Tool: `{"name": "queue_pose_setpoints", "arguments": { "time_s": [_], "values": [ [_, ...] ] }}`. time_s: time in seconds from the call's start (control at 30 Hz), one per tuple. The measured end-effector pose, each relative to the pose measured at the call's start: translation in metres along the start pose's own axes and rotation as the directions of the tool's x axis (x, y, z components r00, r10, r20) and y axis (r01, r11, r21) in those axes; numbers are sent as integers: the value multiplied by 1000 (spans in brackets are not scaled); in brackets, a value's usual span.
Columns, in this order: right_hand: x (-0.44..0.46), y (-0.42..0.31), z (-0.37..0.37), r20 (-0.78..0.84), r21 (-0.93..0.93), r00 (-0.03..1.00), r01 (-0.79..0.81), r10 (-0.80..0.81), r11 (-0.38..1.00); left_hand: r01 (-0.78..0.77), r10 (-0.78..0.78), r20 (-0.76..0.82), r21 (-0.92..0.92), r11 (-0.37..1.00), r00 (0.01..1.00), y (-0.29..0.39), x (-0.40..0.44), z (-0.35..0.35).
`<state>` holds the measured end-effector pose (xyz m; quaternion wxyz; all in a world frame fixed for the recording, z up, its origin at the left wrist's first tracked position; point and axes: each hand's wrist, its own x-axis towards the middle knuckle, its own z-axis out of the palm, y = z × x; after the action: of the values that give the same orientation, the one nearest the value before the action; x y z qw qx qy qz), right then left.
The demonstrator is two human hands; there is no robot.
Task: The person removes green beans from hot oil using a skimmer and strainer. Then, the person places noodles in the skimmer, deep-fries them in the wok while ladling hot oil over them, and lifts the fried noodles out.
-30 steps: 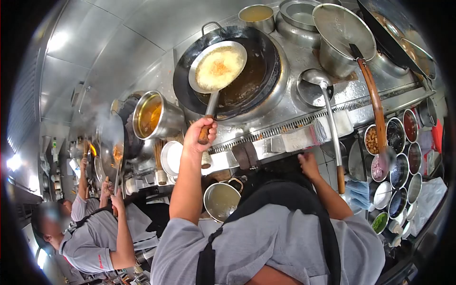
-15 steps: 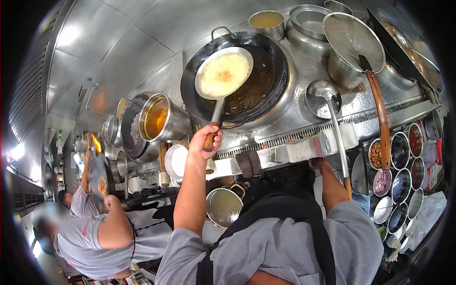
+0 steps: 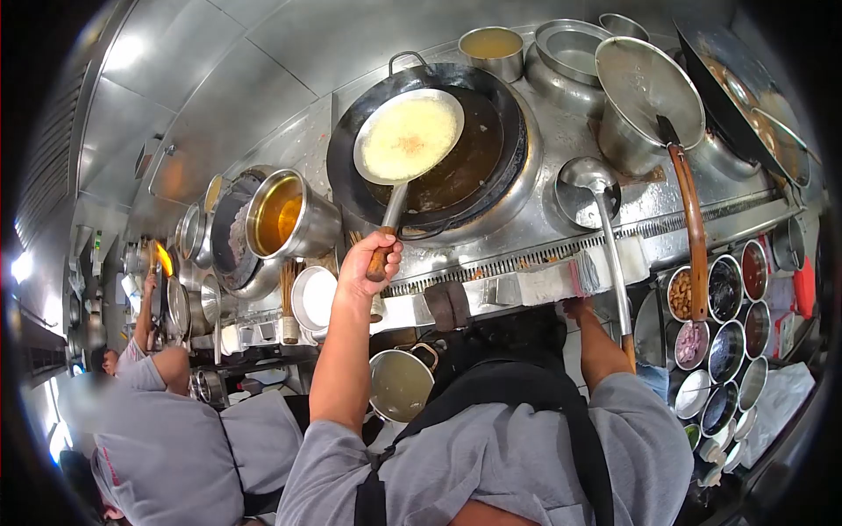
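My left hand (image 3: 370, 263) is closed round the wooden handle of a metal ladle (image 3: 409, 137). Pale yellow, bubbling contents with an orange-brown patch fill its round bowl, which is over the left part of a black wok (image 3: 346, 180). Dark liquid lies in the wok. My right hand (image 3: 574, 307) hangs low at the counter's front edge, below the folded cloths (image 3: 561, 279); its fingers are mostly hidden and blurred.
Right of the wok rests a long-handled ladle (image 3: 611, 254). A strainer (image 3: 650, 88) covers a pot, with a wooden-handled tool (image 3: 690, 228) across it. Several ingredient bowls (image 3: 726, 351) stand right. Left are an oil pot (image 3: 307, 223) and a co-worker (image 3: 167, 438).
The ladle and my left hand have shifted little. My right hand has dropped lower beside the counter's edge. The co-worker at the left has turned and leaned, and the tossed food there is gone.
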<state>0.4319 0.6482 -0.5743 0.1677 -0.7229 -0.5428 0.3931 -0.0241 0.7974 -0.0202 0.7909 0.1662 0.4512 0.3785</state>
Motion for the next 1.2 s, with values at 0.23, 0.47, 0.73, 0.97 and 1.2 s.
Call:
{"name": "queue_pose_setpoints", "arguments": {
  "time_s": [0.23, 0.47, 0.73, 0.97, 1.2],
  "values": [
    [-58, -145, -90, 281, 673, 813, -545, 509, 500, -26, 26, -19, 7, 1000, 999, -2, -1, 0],
    [-56, -131, -84, 130, 486, 848, -506, 513, 713, -53, 53, -10, -4, 999, 999, -3, -2, 1],
    [-69, -156, -101, 194, 488, 859, -504, 474, 713, -98, 100, -65, 41, 994, 993, -5, -6, 6],
    [-67, -154, -101, 221, 459, 861, -507, 459, 730, -114, 117, -86, 44, 993, 989, -4, -8, 10],
    [-67, -153, -99, 176, 477, 885, -459, 430, 750, -97, 100, -67, 51, 994, 993, -4, -6, 7]
  ]
}}
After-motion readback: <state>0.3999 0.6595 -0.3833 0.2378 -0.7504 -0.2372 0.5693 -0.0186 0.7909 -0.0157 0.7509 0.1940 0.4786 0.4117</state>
